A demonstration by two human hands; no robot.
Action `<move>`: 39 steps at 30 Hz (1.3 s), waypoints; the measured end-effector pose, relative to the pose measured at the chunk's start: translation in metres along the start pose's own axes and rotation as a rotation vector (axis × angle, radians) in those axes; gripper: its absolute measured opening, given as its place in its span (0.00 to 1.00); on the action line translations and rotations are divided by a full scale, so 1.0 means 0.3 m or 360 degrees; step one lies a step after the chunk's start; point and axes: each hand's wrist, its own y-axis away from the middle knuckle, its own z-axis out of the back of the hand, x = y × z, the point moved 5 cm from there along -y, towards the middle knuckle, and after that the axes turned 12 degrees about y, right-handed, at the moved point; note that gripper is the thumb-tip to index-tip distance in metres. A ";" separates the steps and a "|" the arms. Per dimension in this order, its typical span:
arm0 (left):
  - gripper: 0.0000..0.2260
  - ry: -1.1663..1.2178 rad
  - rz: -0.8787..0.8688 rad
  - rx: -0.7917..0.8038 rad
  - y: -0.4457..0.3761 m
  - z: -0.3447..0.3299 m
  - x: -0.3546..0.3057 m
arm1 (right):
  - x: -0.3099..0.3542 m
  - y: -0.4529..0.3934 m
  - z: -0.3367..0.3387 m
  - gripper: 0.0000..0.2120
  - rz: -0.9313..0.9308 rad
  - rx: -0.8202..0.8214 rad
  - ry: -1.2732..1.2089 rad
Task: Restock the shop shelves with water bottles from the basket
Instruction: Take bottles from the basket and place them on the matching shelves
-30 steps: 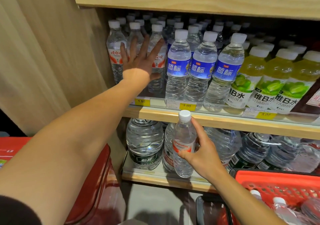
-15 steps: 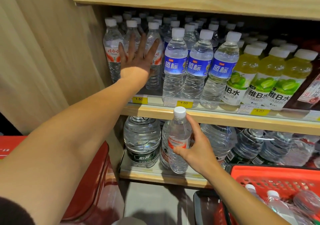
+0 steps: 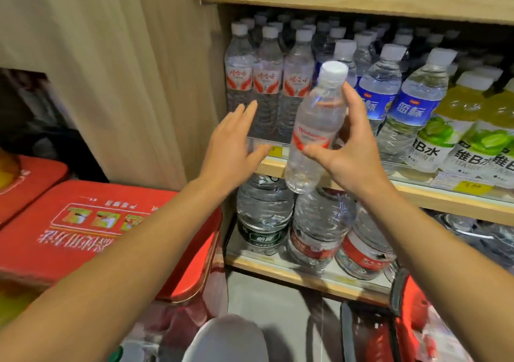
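- The right hand [image 3: 351, 150] is holding a tilted water bottle [image 3: 315, 130] before the middle shelf [image 3: 445, 197].
- The left hand [image 3: 233, 150] is hovering beside it, fingers straight, grip wide.
- Red-labelled bottles [image 3: 267, 83] are filling the shelf's left end; blue-labelled bottles [image 3: 403, 102] are standing just beside them.

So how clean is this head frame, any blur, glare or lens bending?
Head view: the held bottle and right hand are slightly motion-soft, the left hand too; wide-angle bending tilts the shelf edge; the red basket is smeared; no strong glare.
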 end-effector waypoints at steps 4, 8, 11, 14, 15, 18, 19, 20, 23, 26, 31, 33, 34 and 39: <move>0.37 -0.0185 0.0103 0.0120 0.110 -0.016 0.056 | 0.051 -0.090 -0.064 0.46 0.0138 -0.0081 0.0006; 0.35 -0.0358 0.0077 0.0179 0.162 -0.025 0.083 | 0.085 -0.144 -0.136 0.46 0.0245 -0.0117 -0.0050; 0.36 -0.0360 0.0122 0.0212 0.167 -0.026 0.102 | 0.122 -0.158 -0.162 0.46 0.0304 -0.0186 -0.0036; 0.37 -0.0306 0.0133 0.0210 0.157 -0.026 0.123 | 0.157 -0.162 -0.176 0.43 0.0431 -0.0280 0.0075; 0.36 -0.0306 0.0128 0.0222 0.151 -0.026 0.124 | 0.165 -0.164 -0.184 0.41 0.0485 -0.0295 0.0138; 0.34 -0.0285 0.0153 0.0212 0.128 -0.020 0.126 | 0.167 -0.179 -0.232 0.39 0.0627 -0.0224 0.0361; 0.34 -0.0274 0.0151 0.0202 0.122 -0.018 0.126 | 0.161 -0.187 -0.249 0.38 0.0622 -0.0169 0.0397; 0.34 -0.0276 0.0137 0.0196 0.117 -0.016 0.127 | 0.150 -0.198 -0.265 0.38 0.0604 -0.0118 0.0419; 0.37 -0.0319 0.0119 0.0244 0.118 -0.024 0.134 | 0.120 -0.242 -0.288 0.39 0.0449 -0.0030 0.0439; 0.37 -0.0381 0.0140 0.0303 0.125 -0.037 0.140 | 0.071 -0.298 -0.284 0.39 0.0180 0.0021 0.0341; 0.39 -0.0494 0.0155 0.0376 0.108 -0.048 0.145 | -0.052 -0.340 -0.256 0.30 -0.0311 0.0015 0.0205; 0.39 -0.0491 0.0159 0.0399 0.095 -0.048 0.141 | -0.048 -0.343 -0.257 0.36 -0.0306 0.0077 0.0238; 0.39 -0.0477 0.0160 0.0404 0.089 -0.048 0.136 | -0.043 -0.342 -0.262 0.34 -0.0287 0.0128 0.0273; 0.39 -0.0465 0.0165 0.0408 0.065 -0.051 0.123 | -0.038 -0.339 -0.276 0.16 -0.0365 0.0130 0.0447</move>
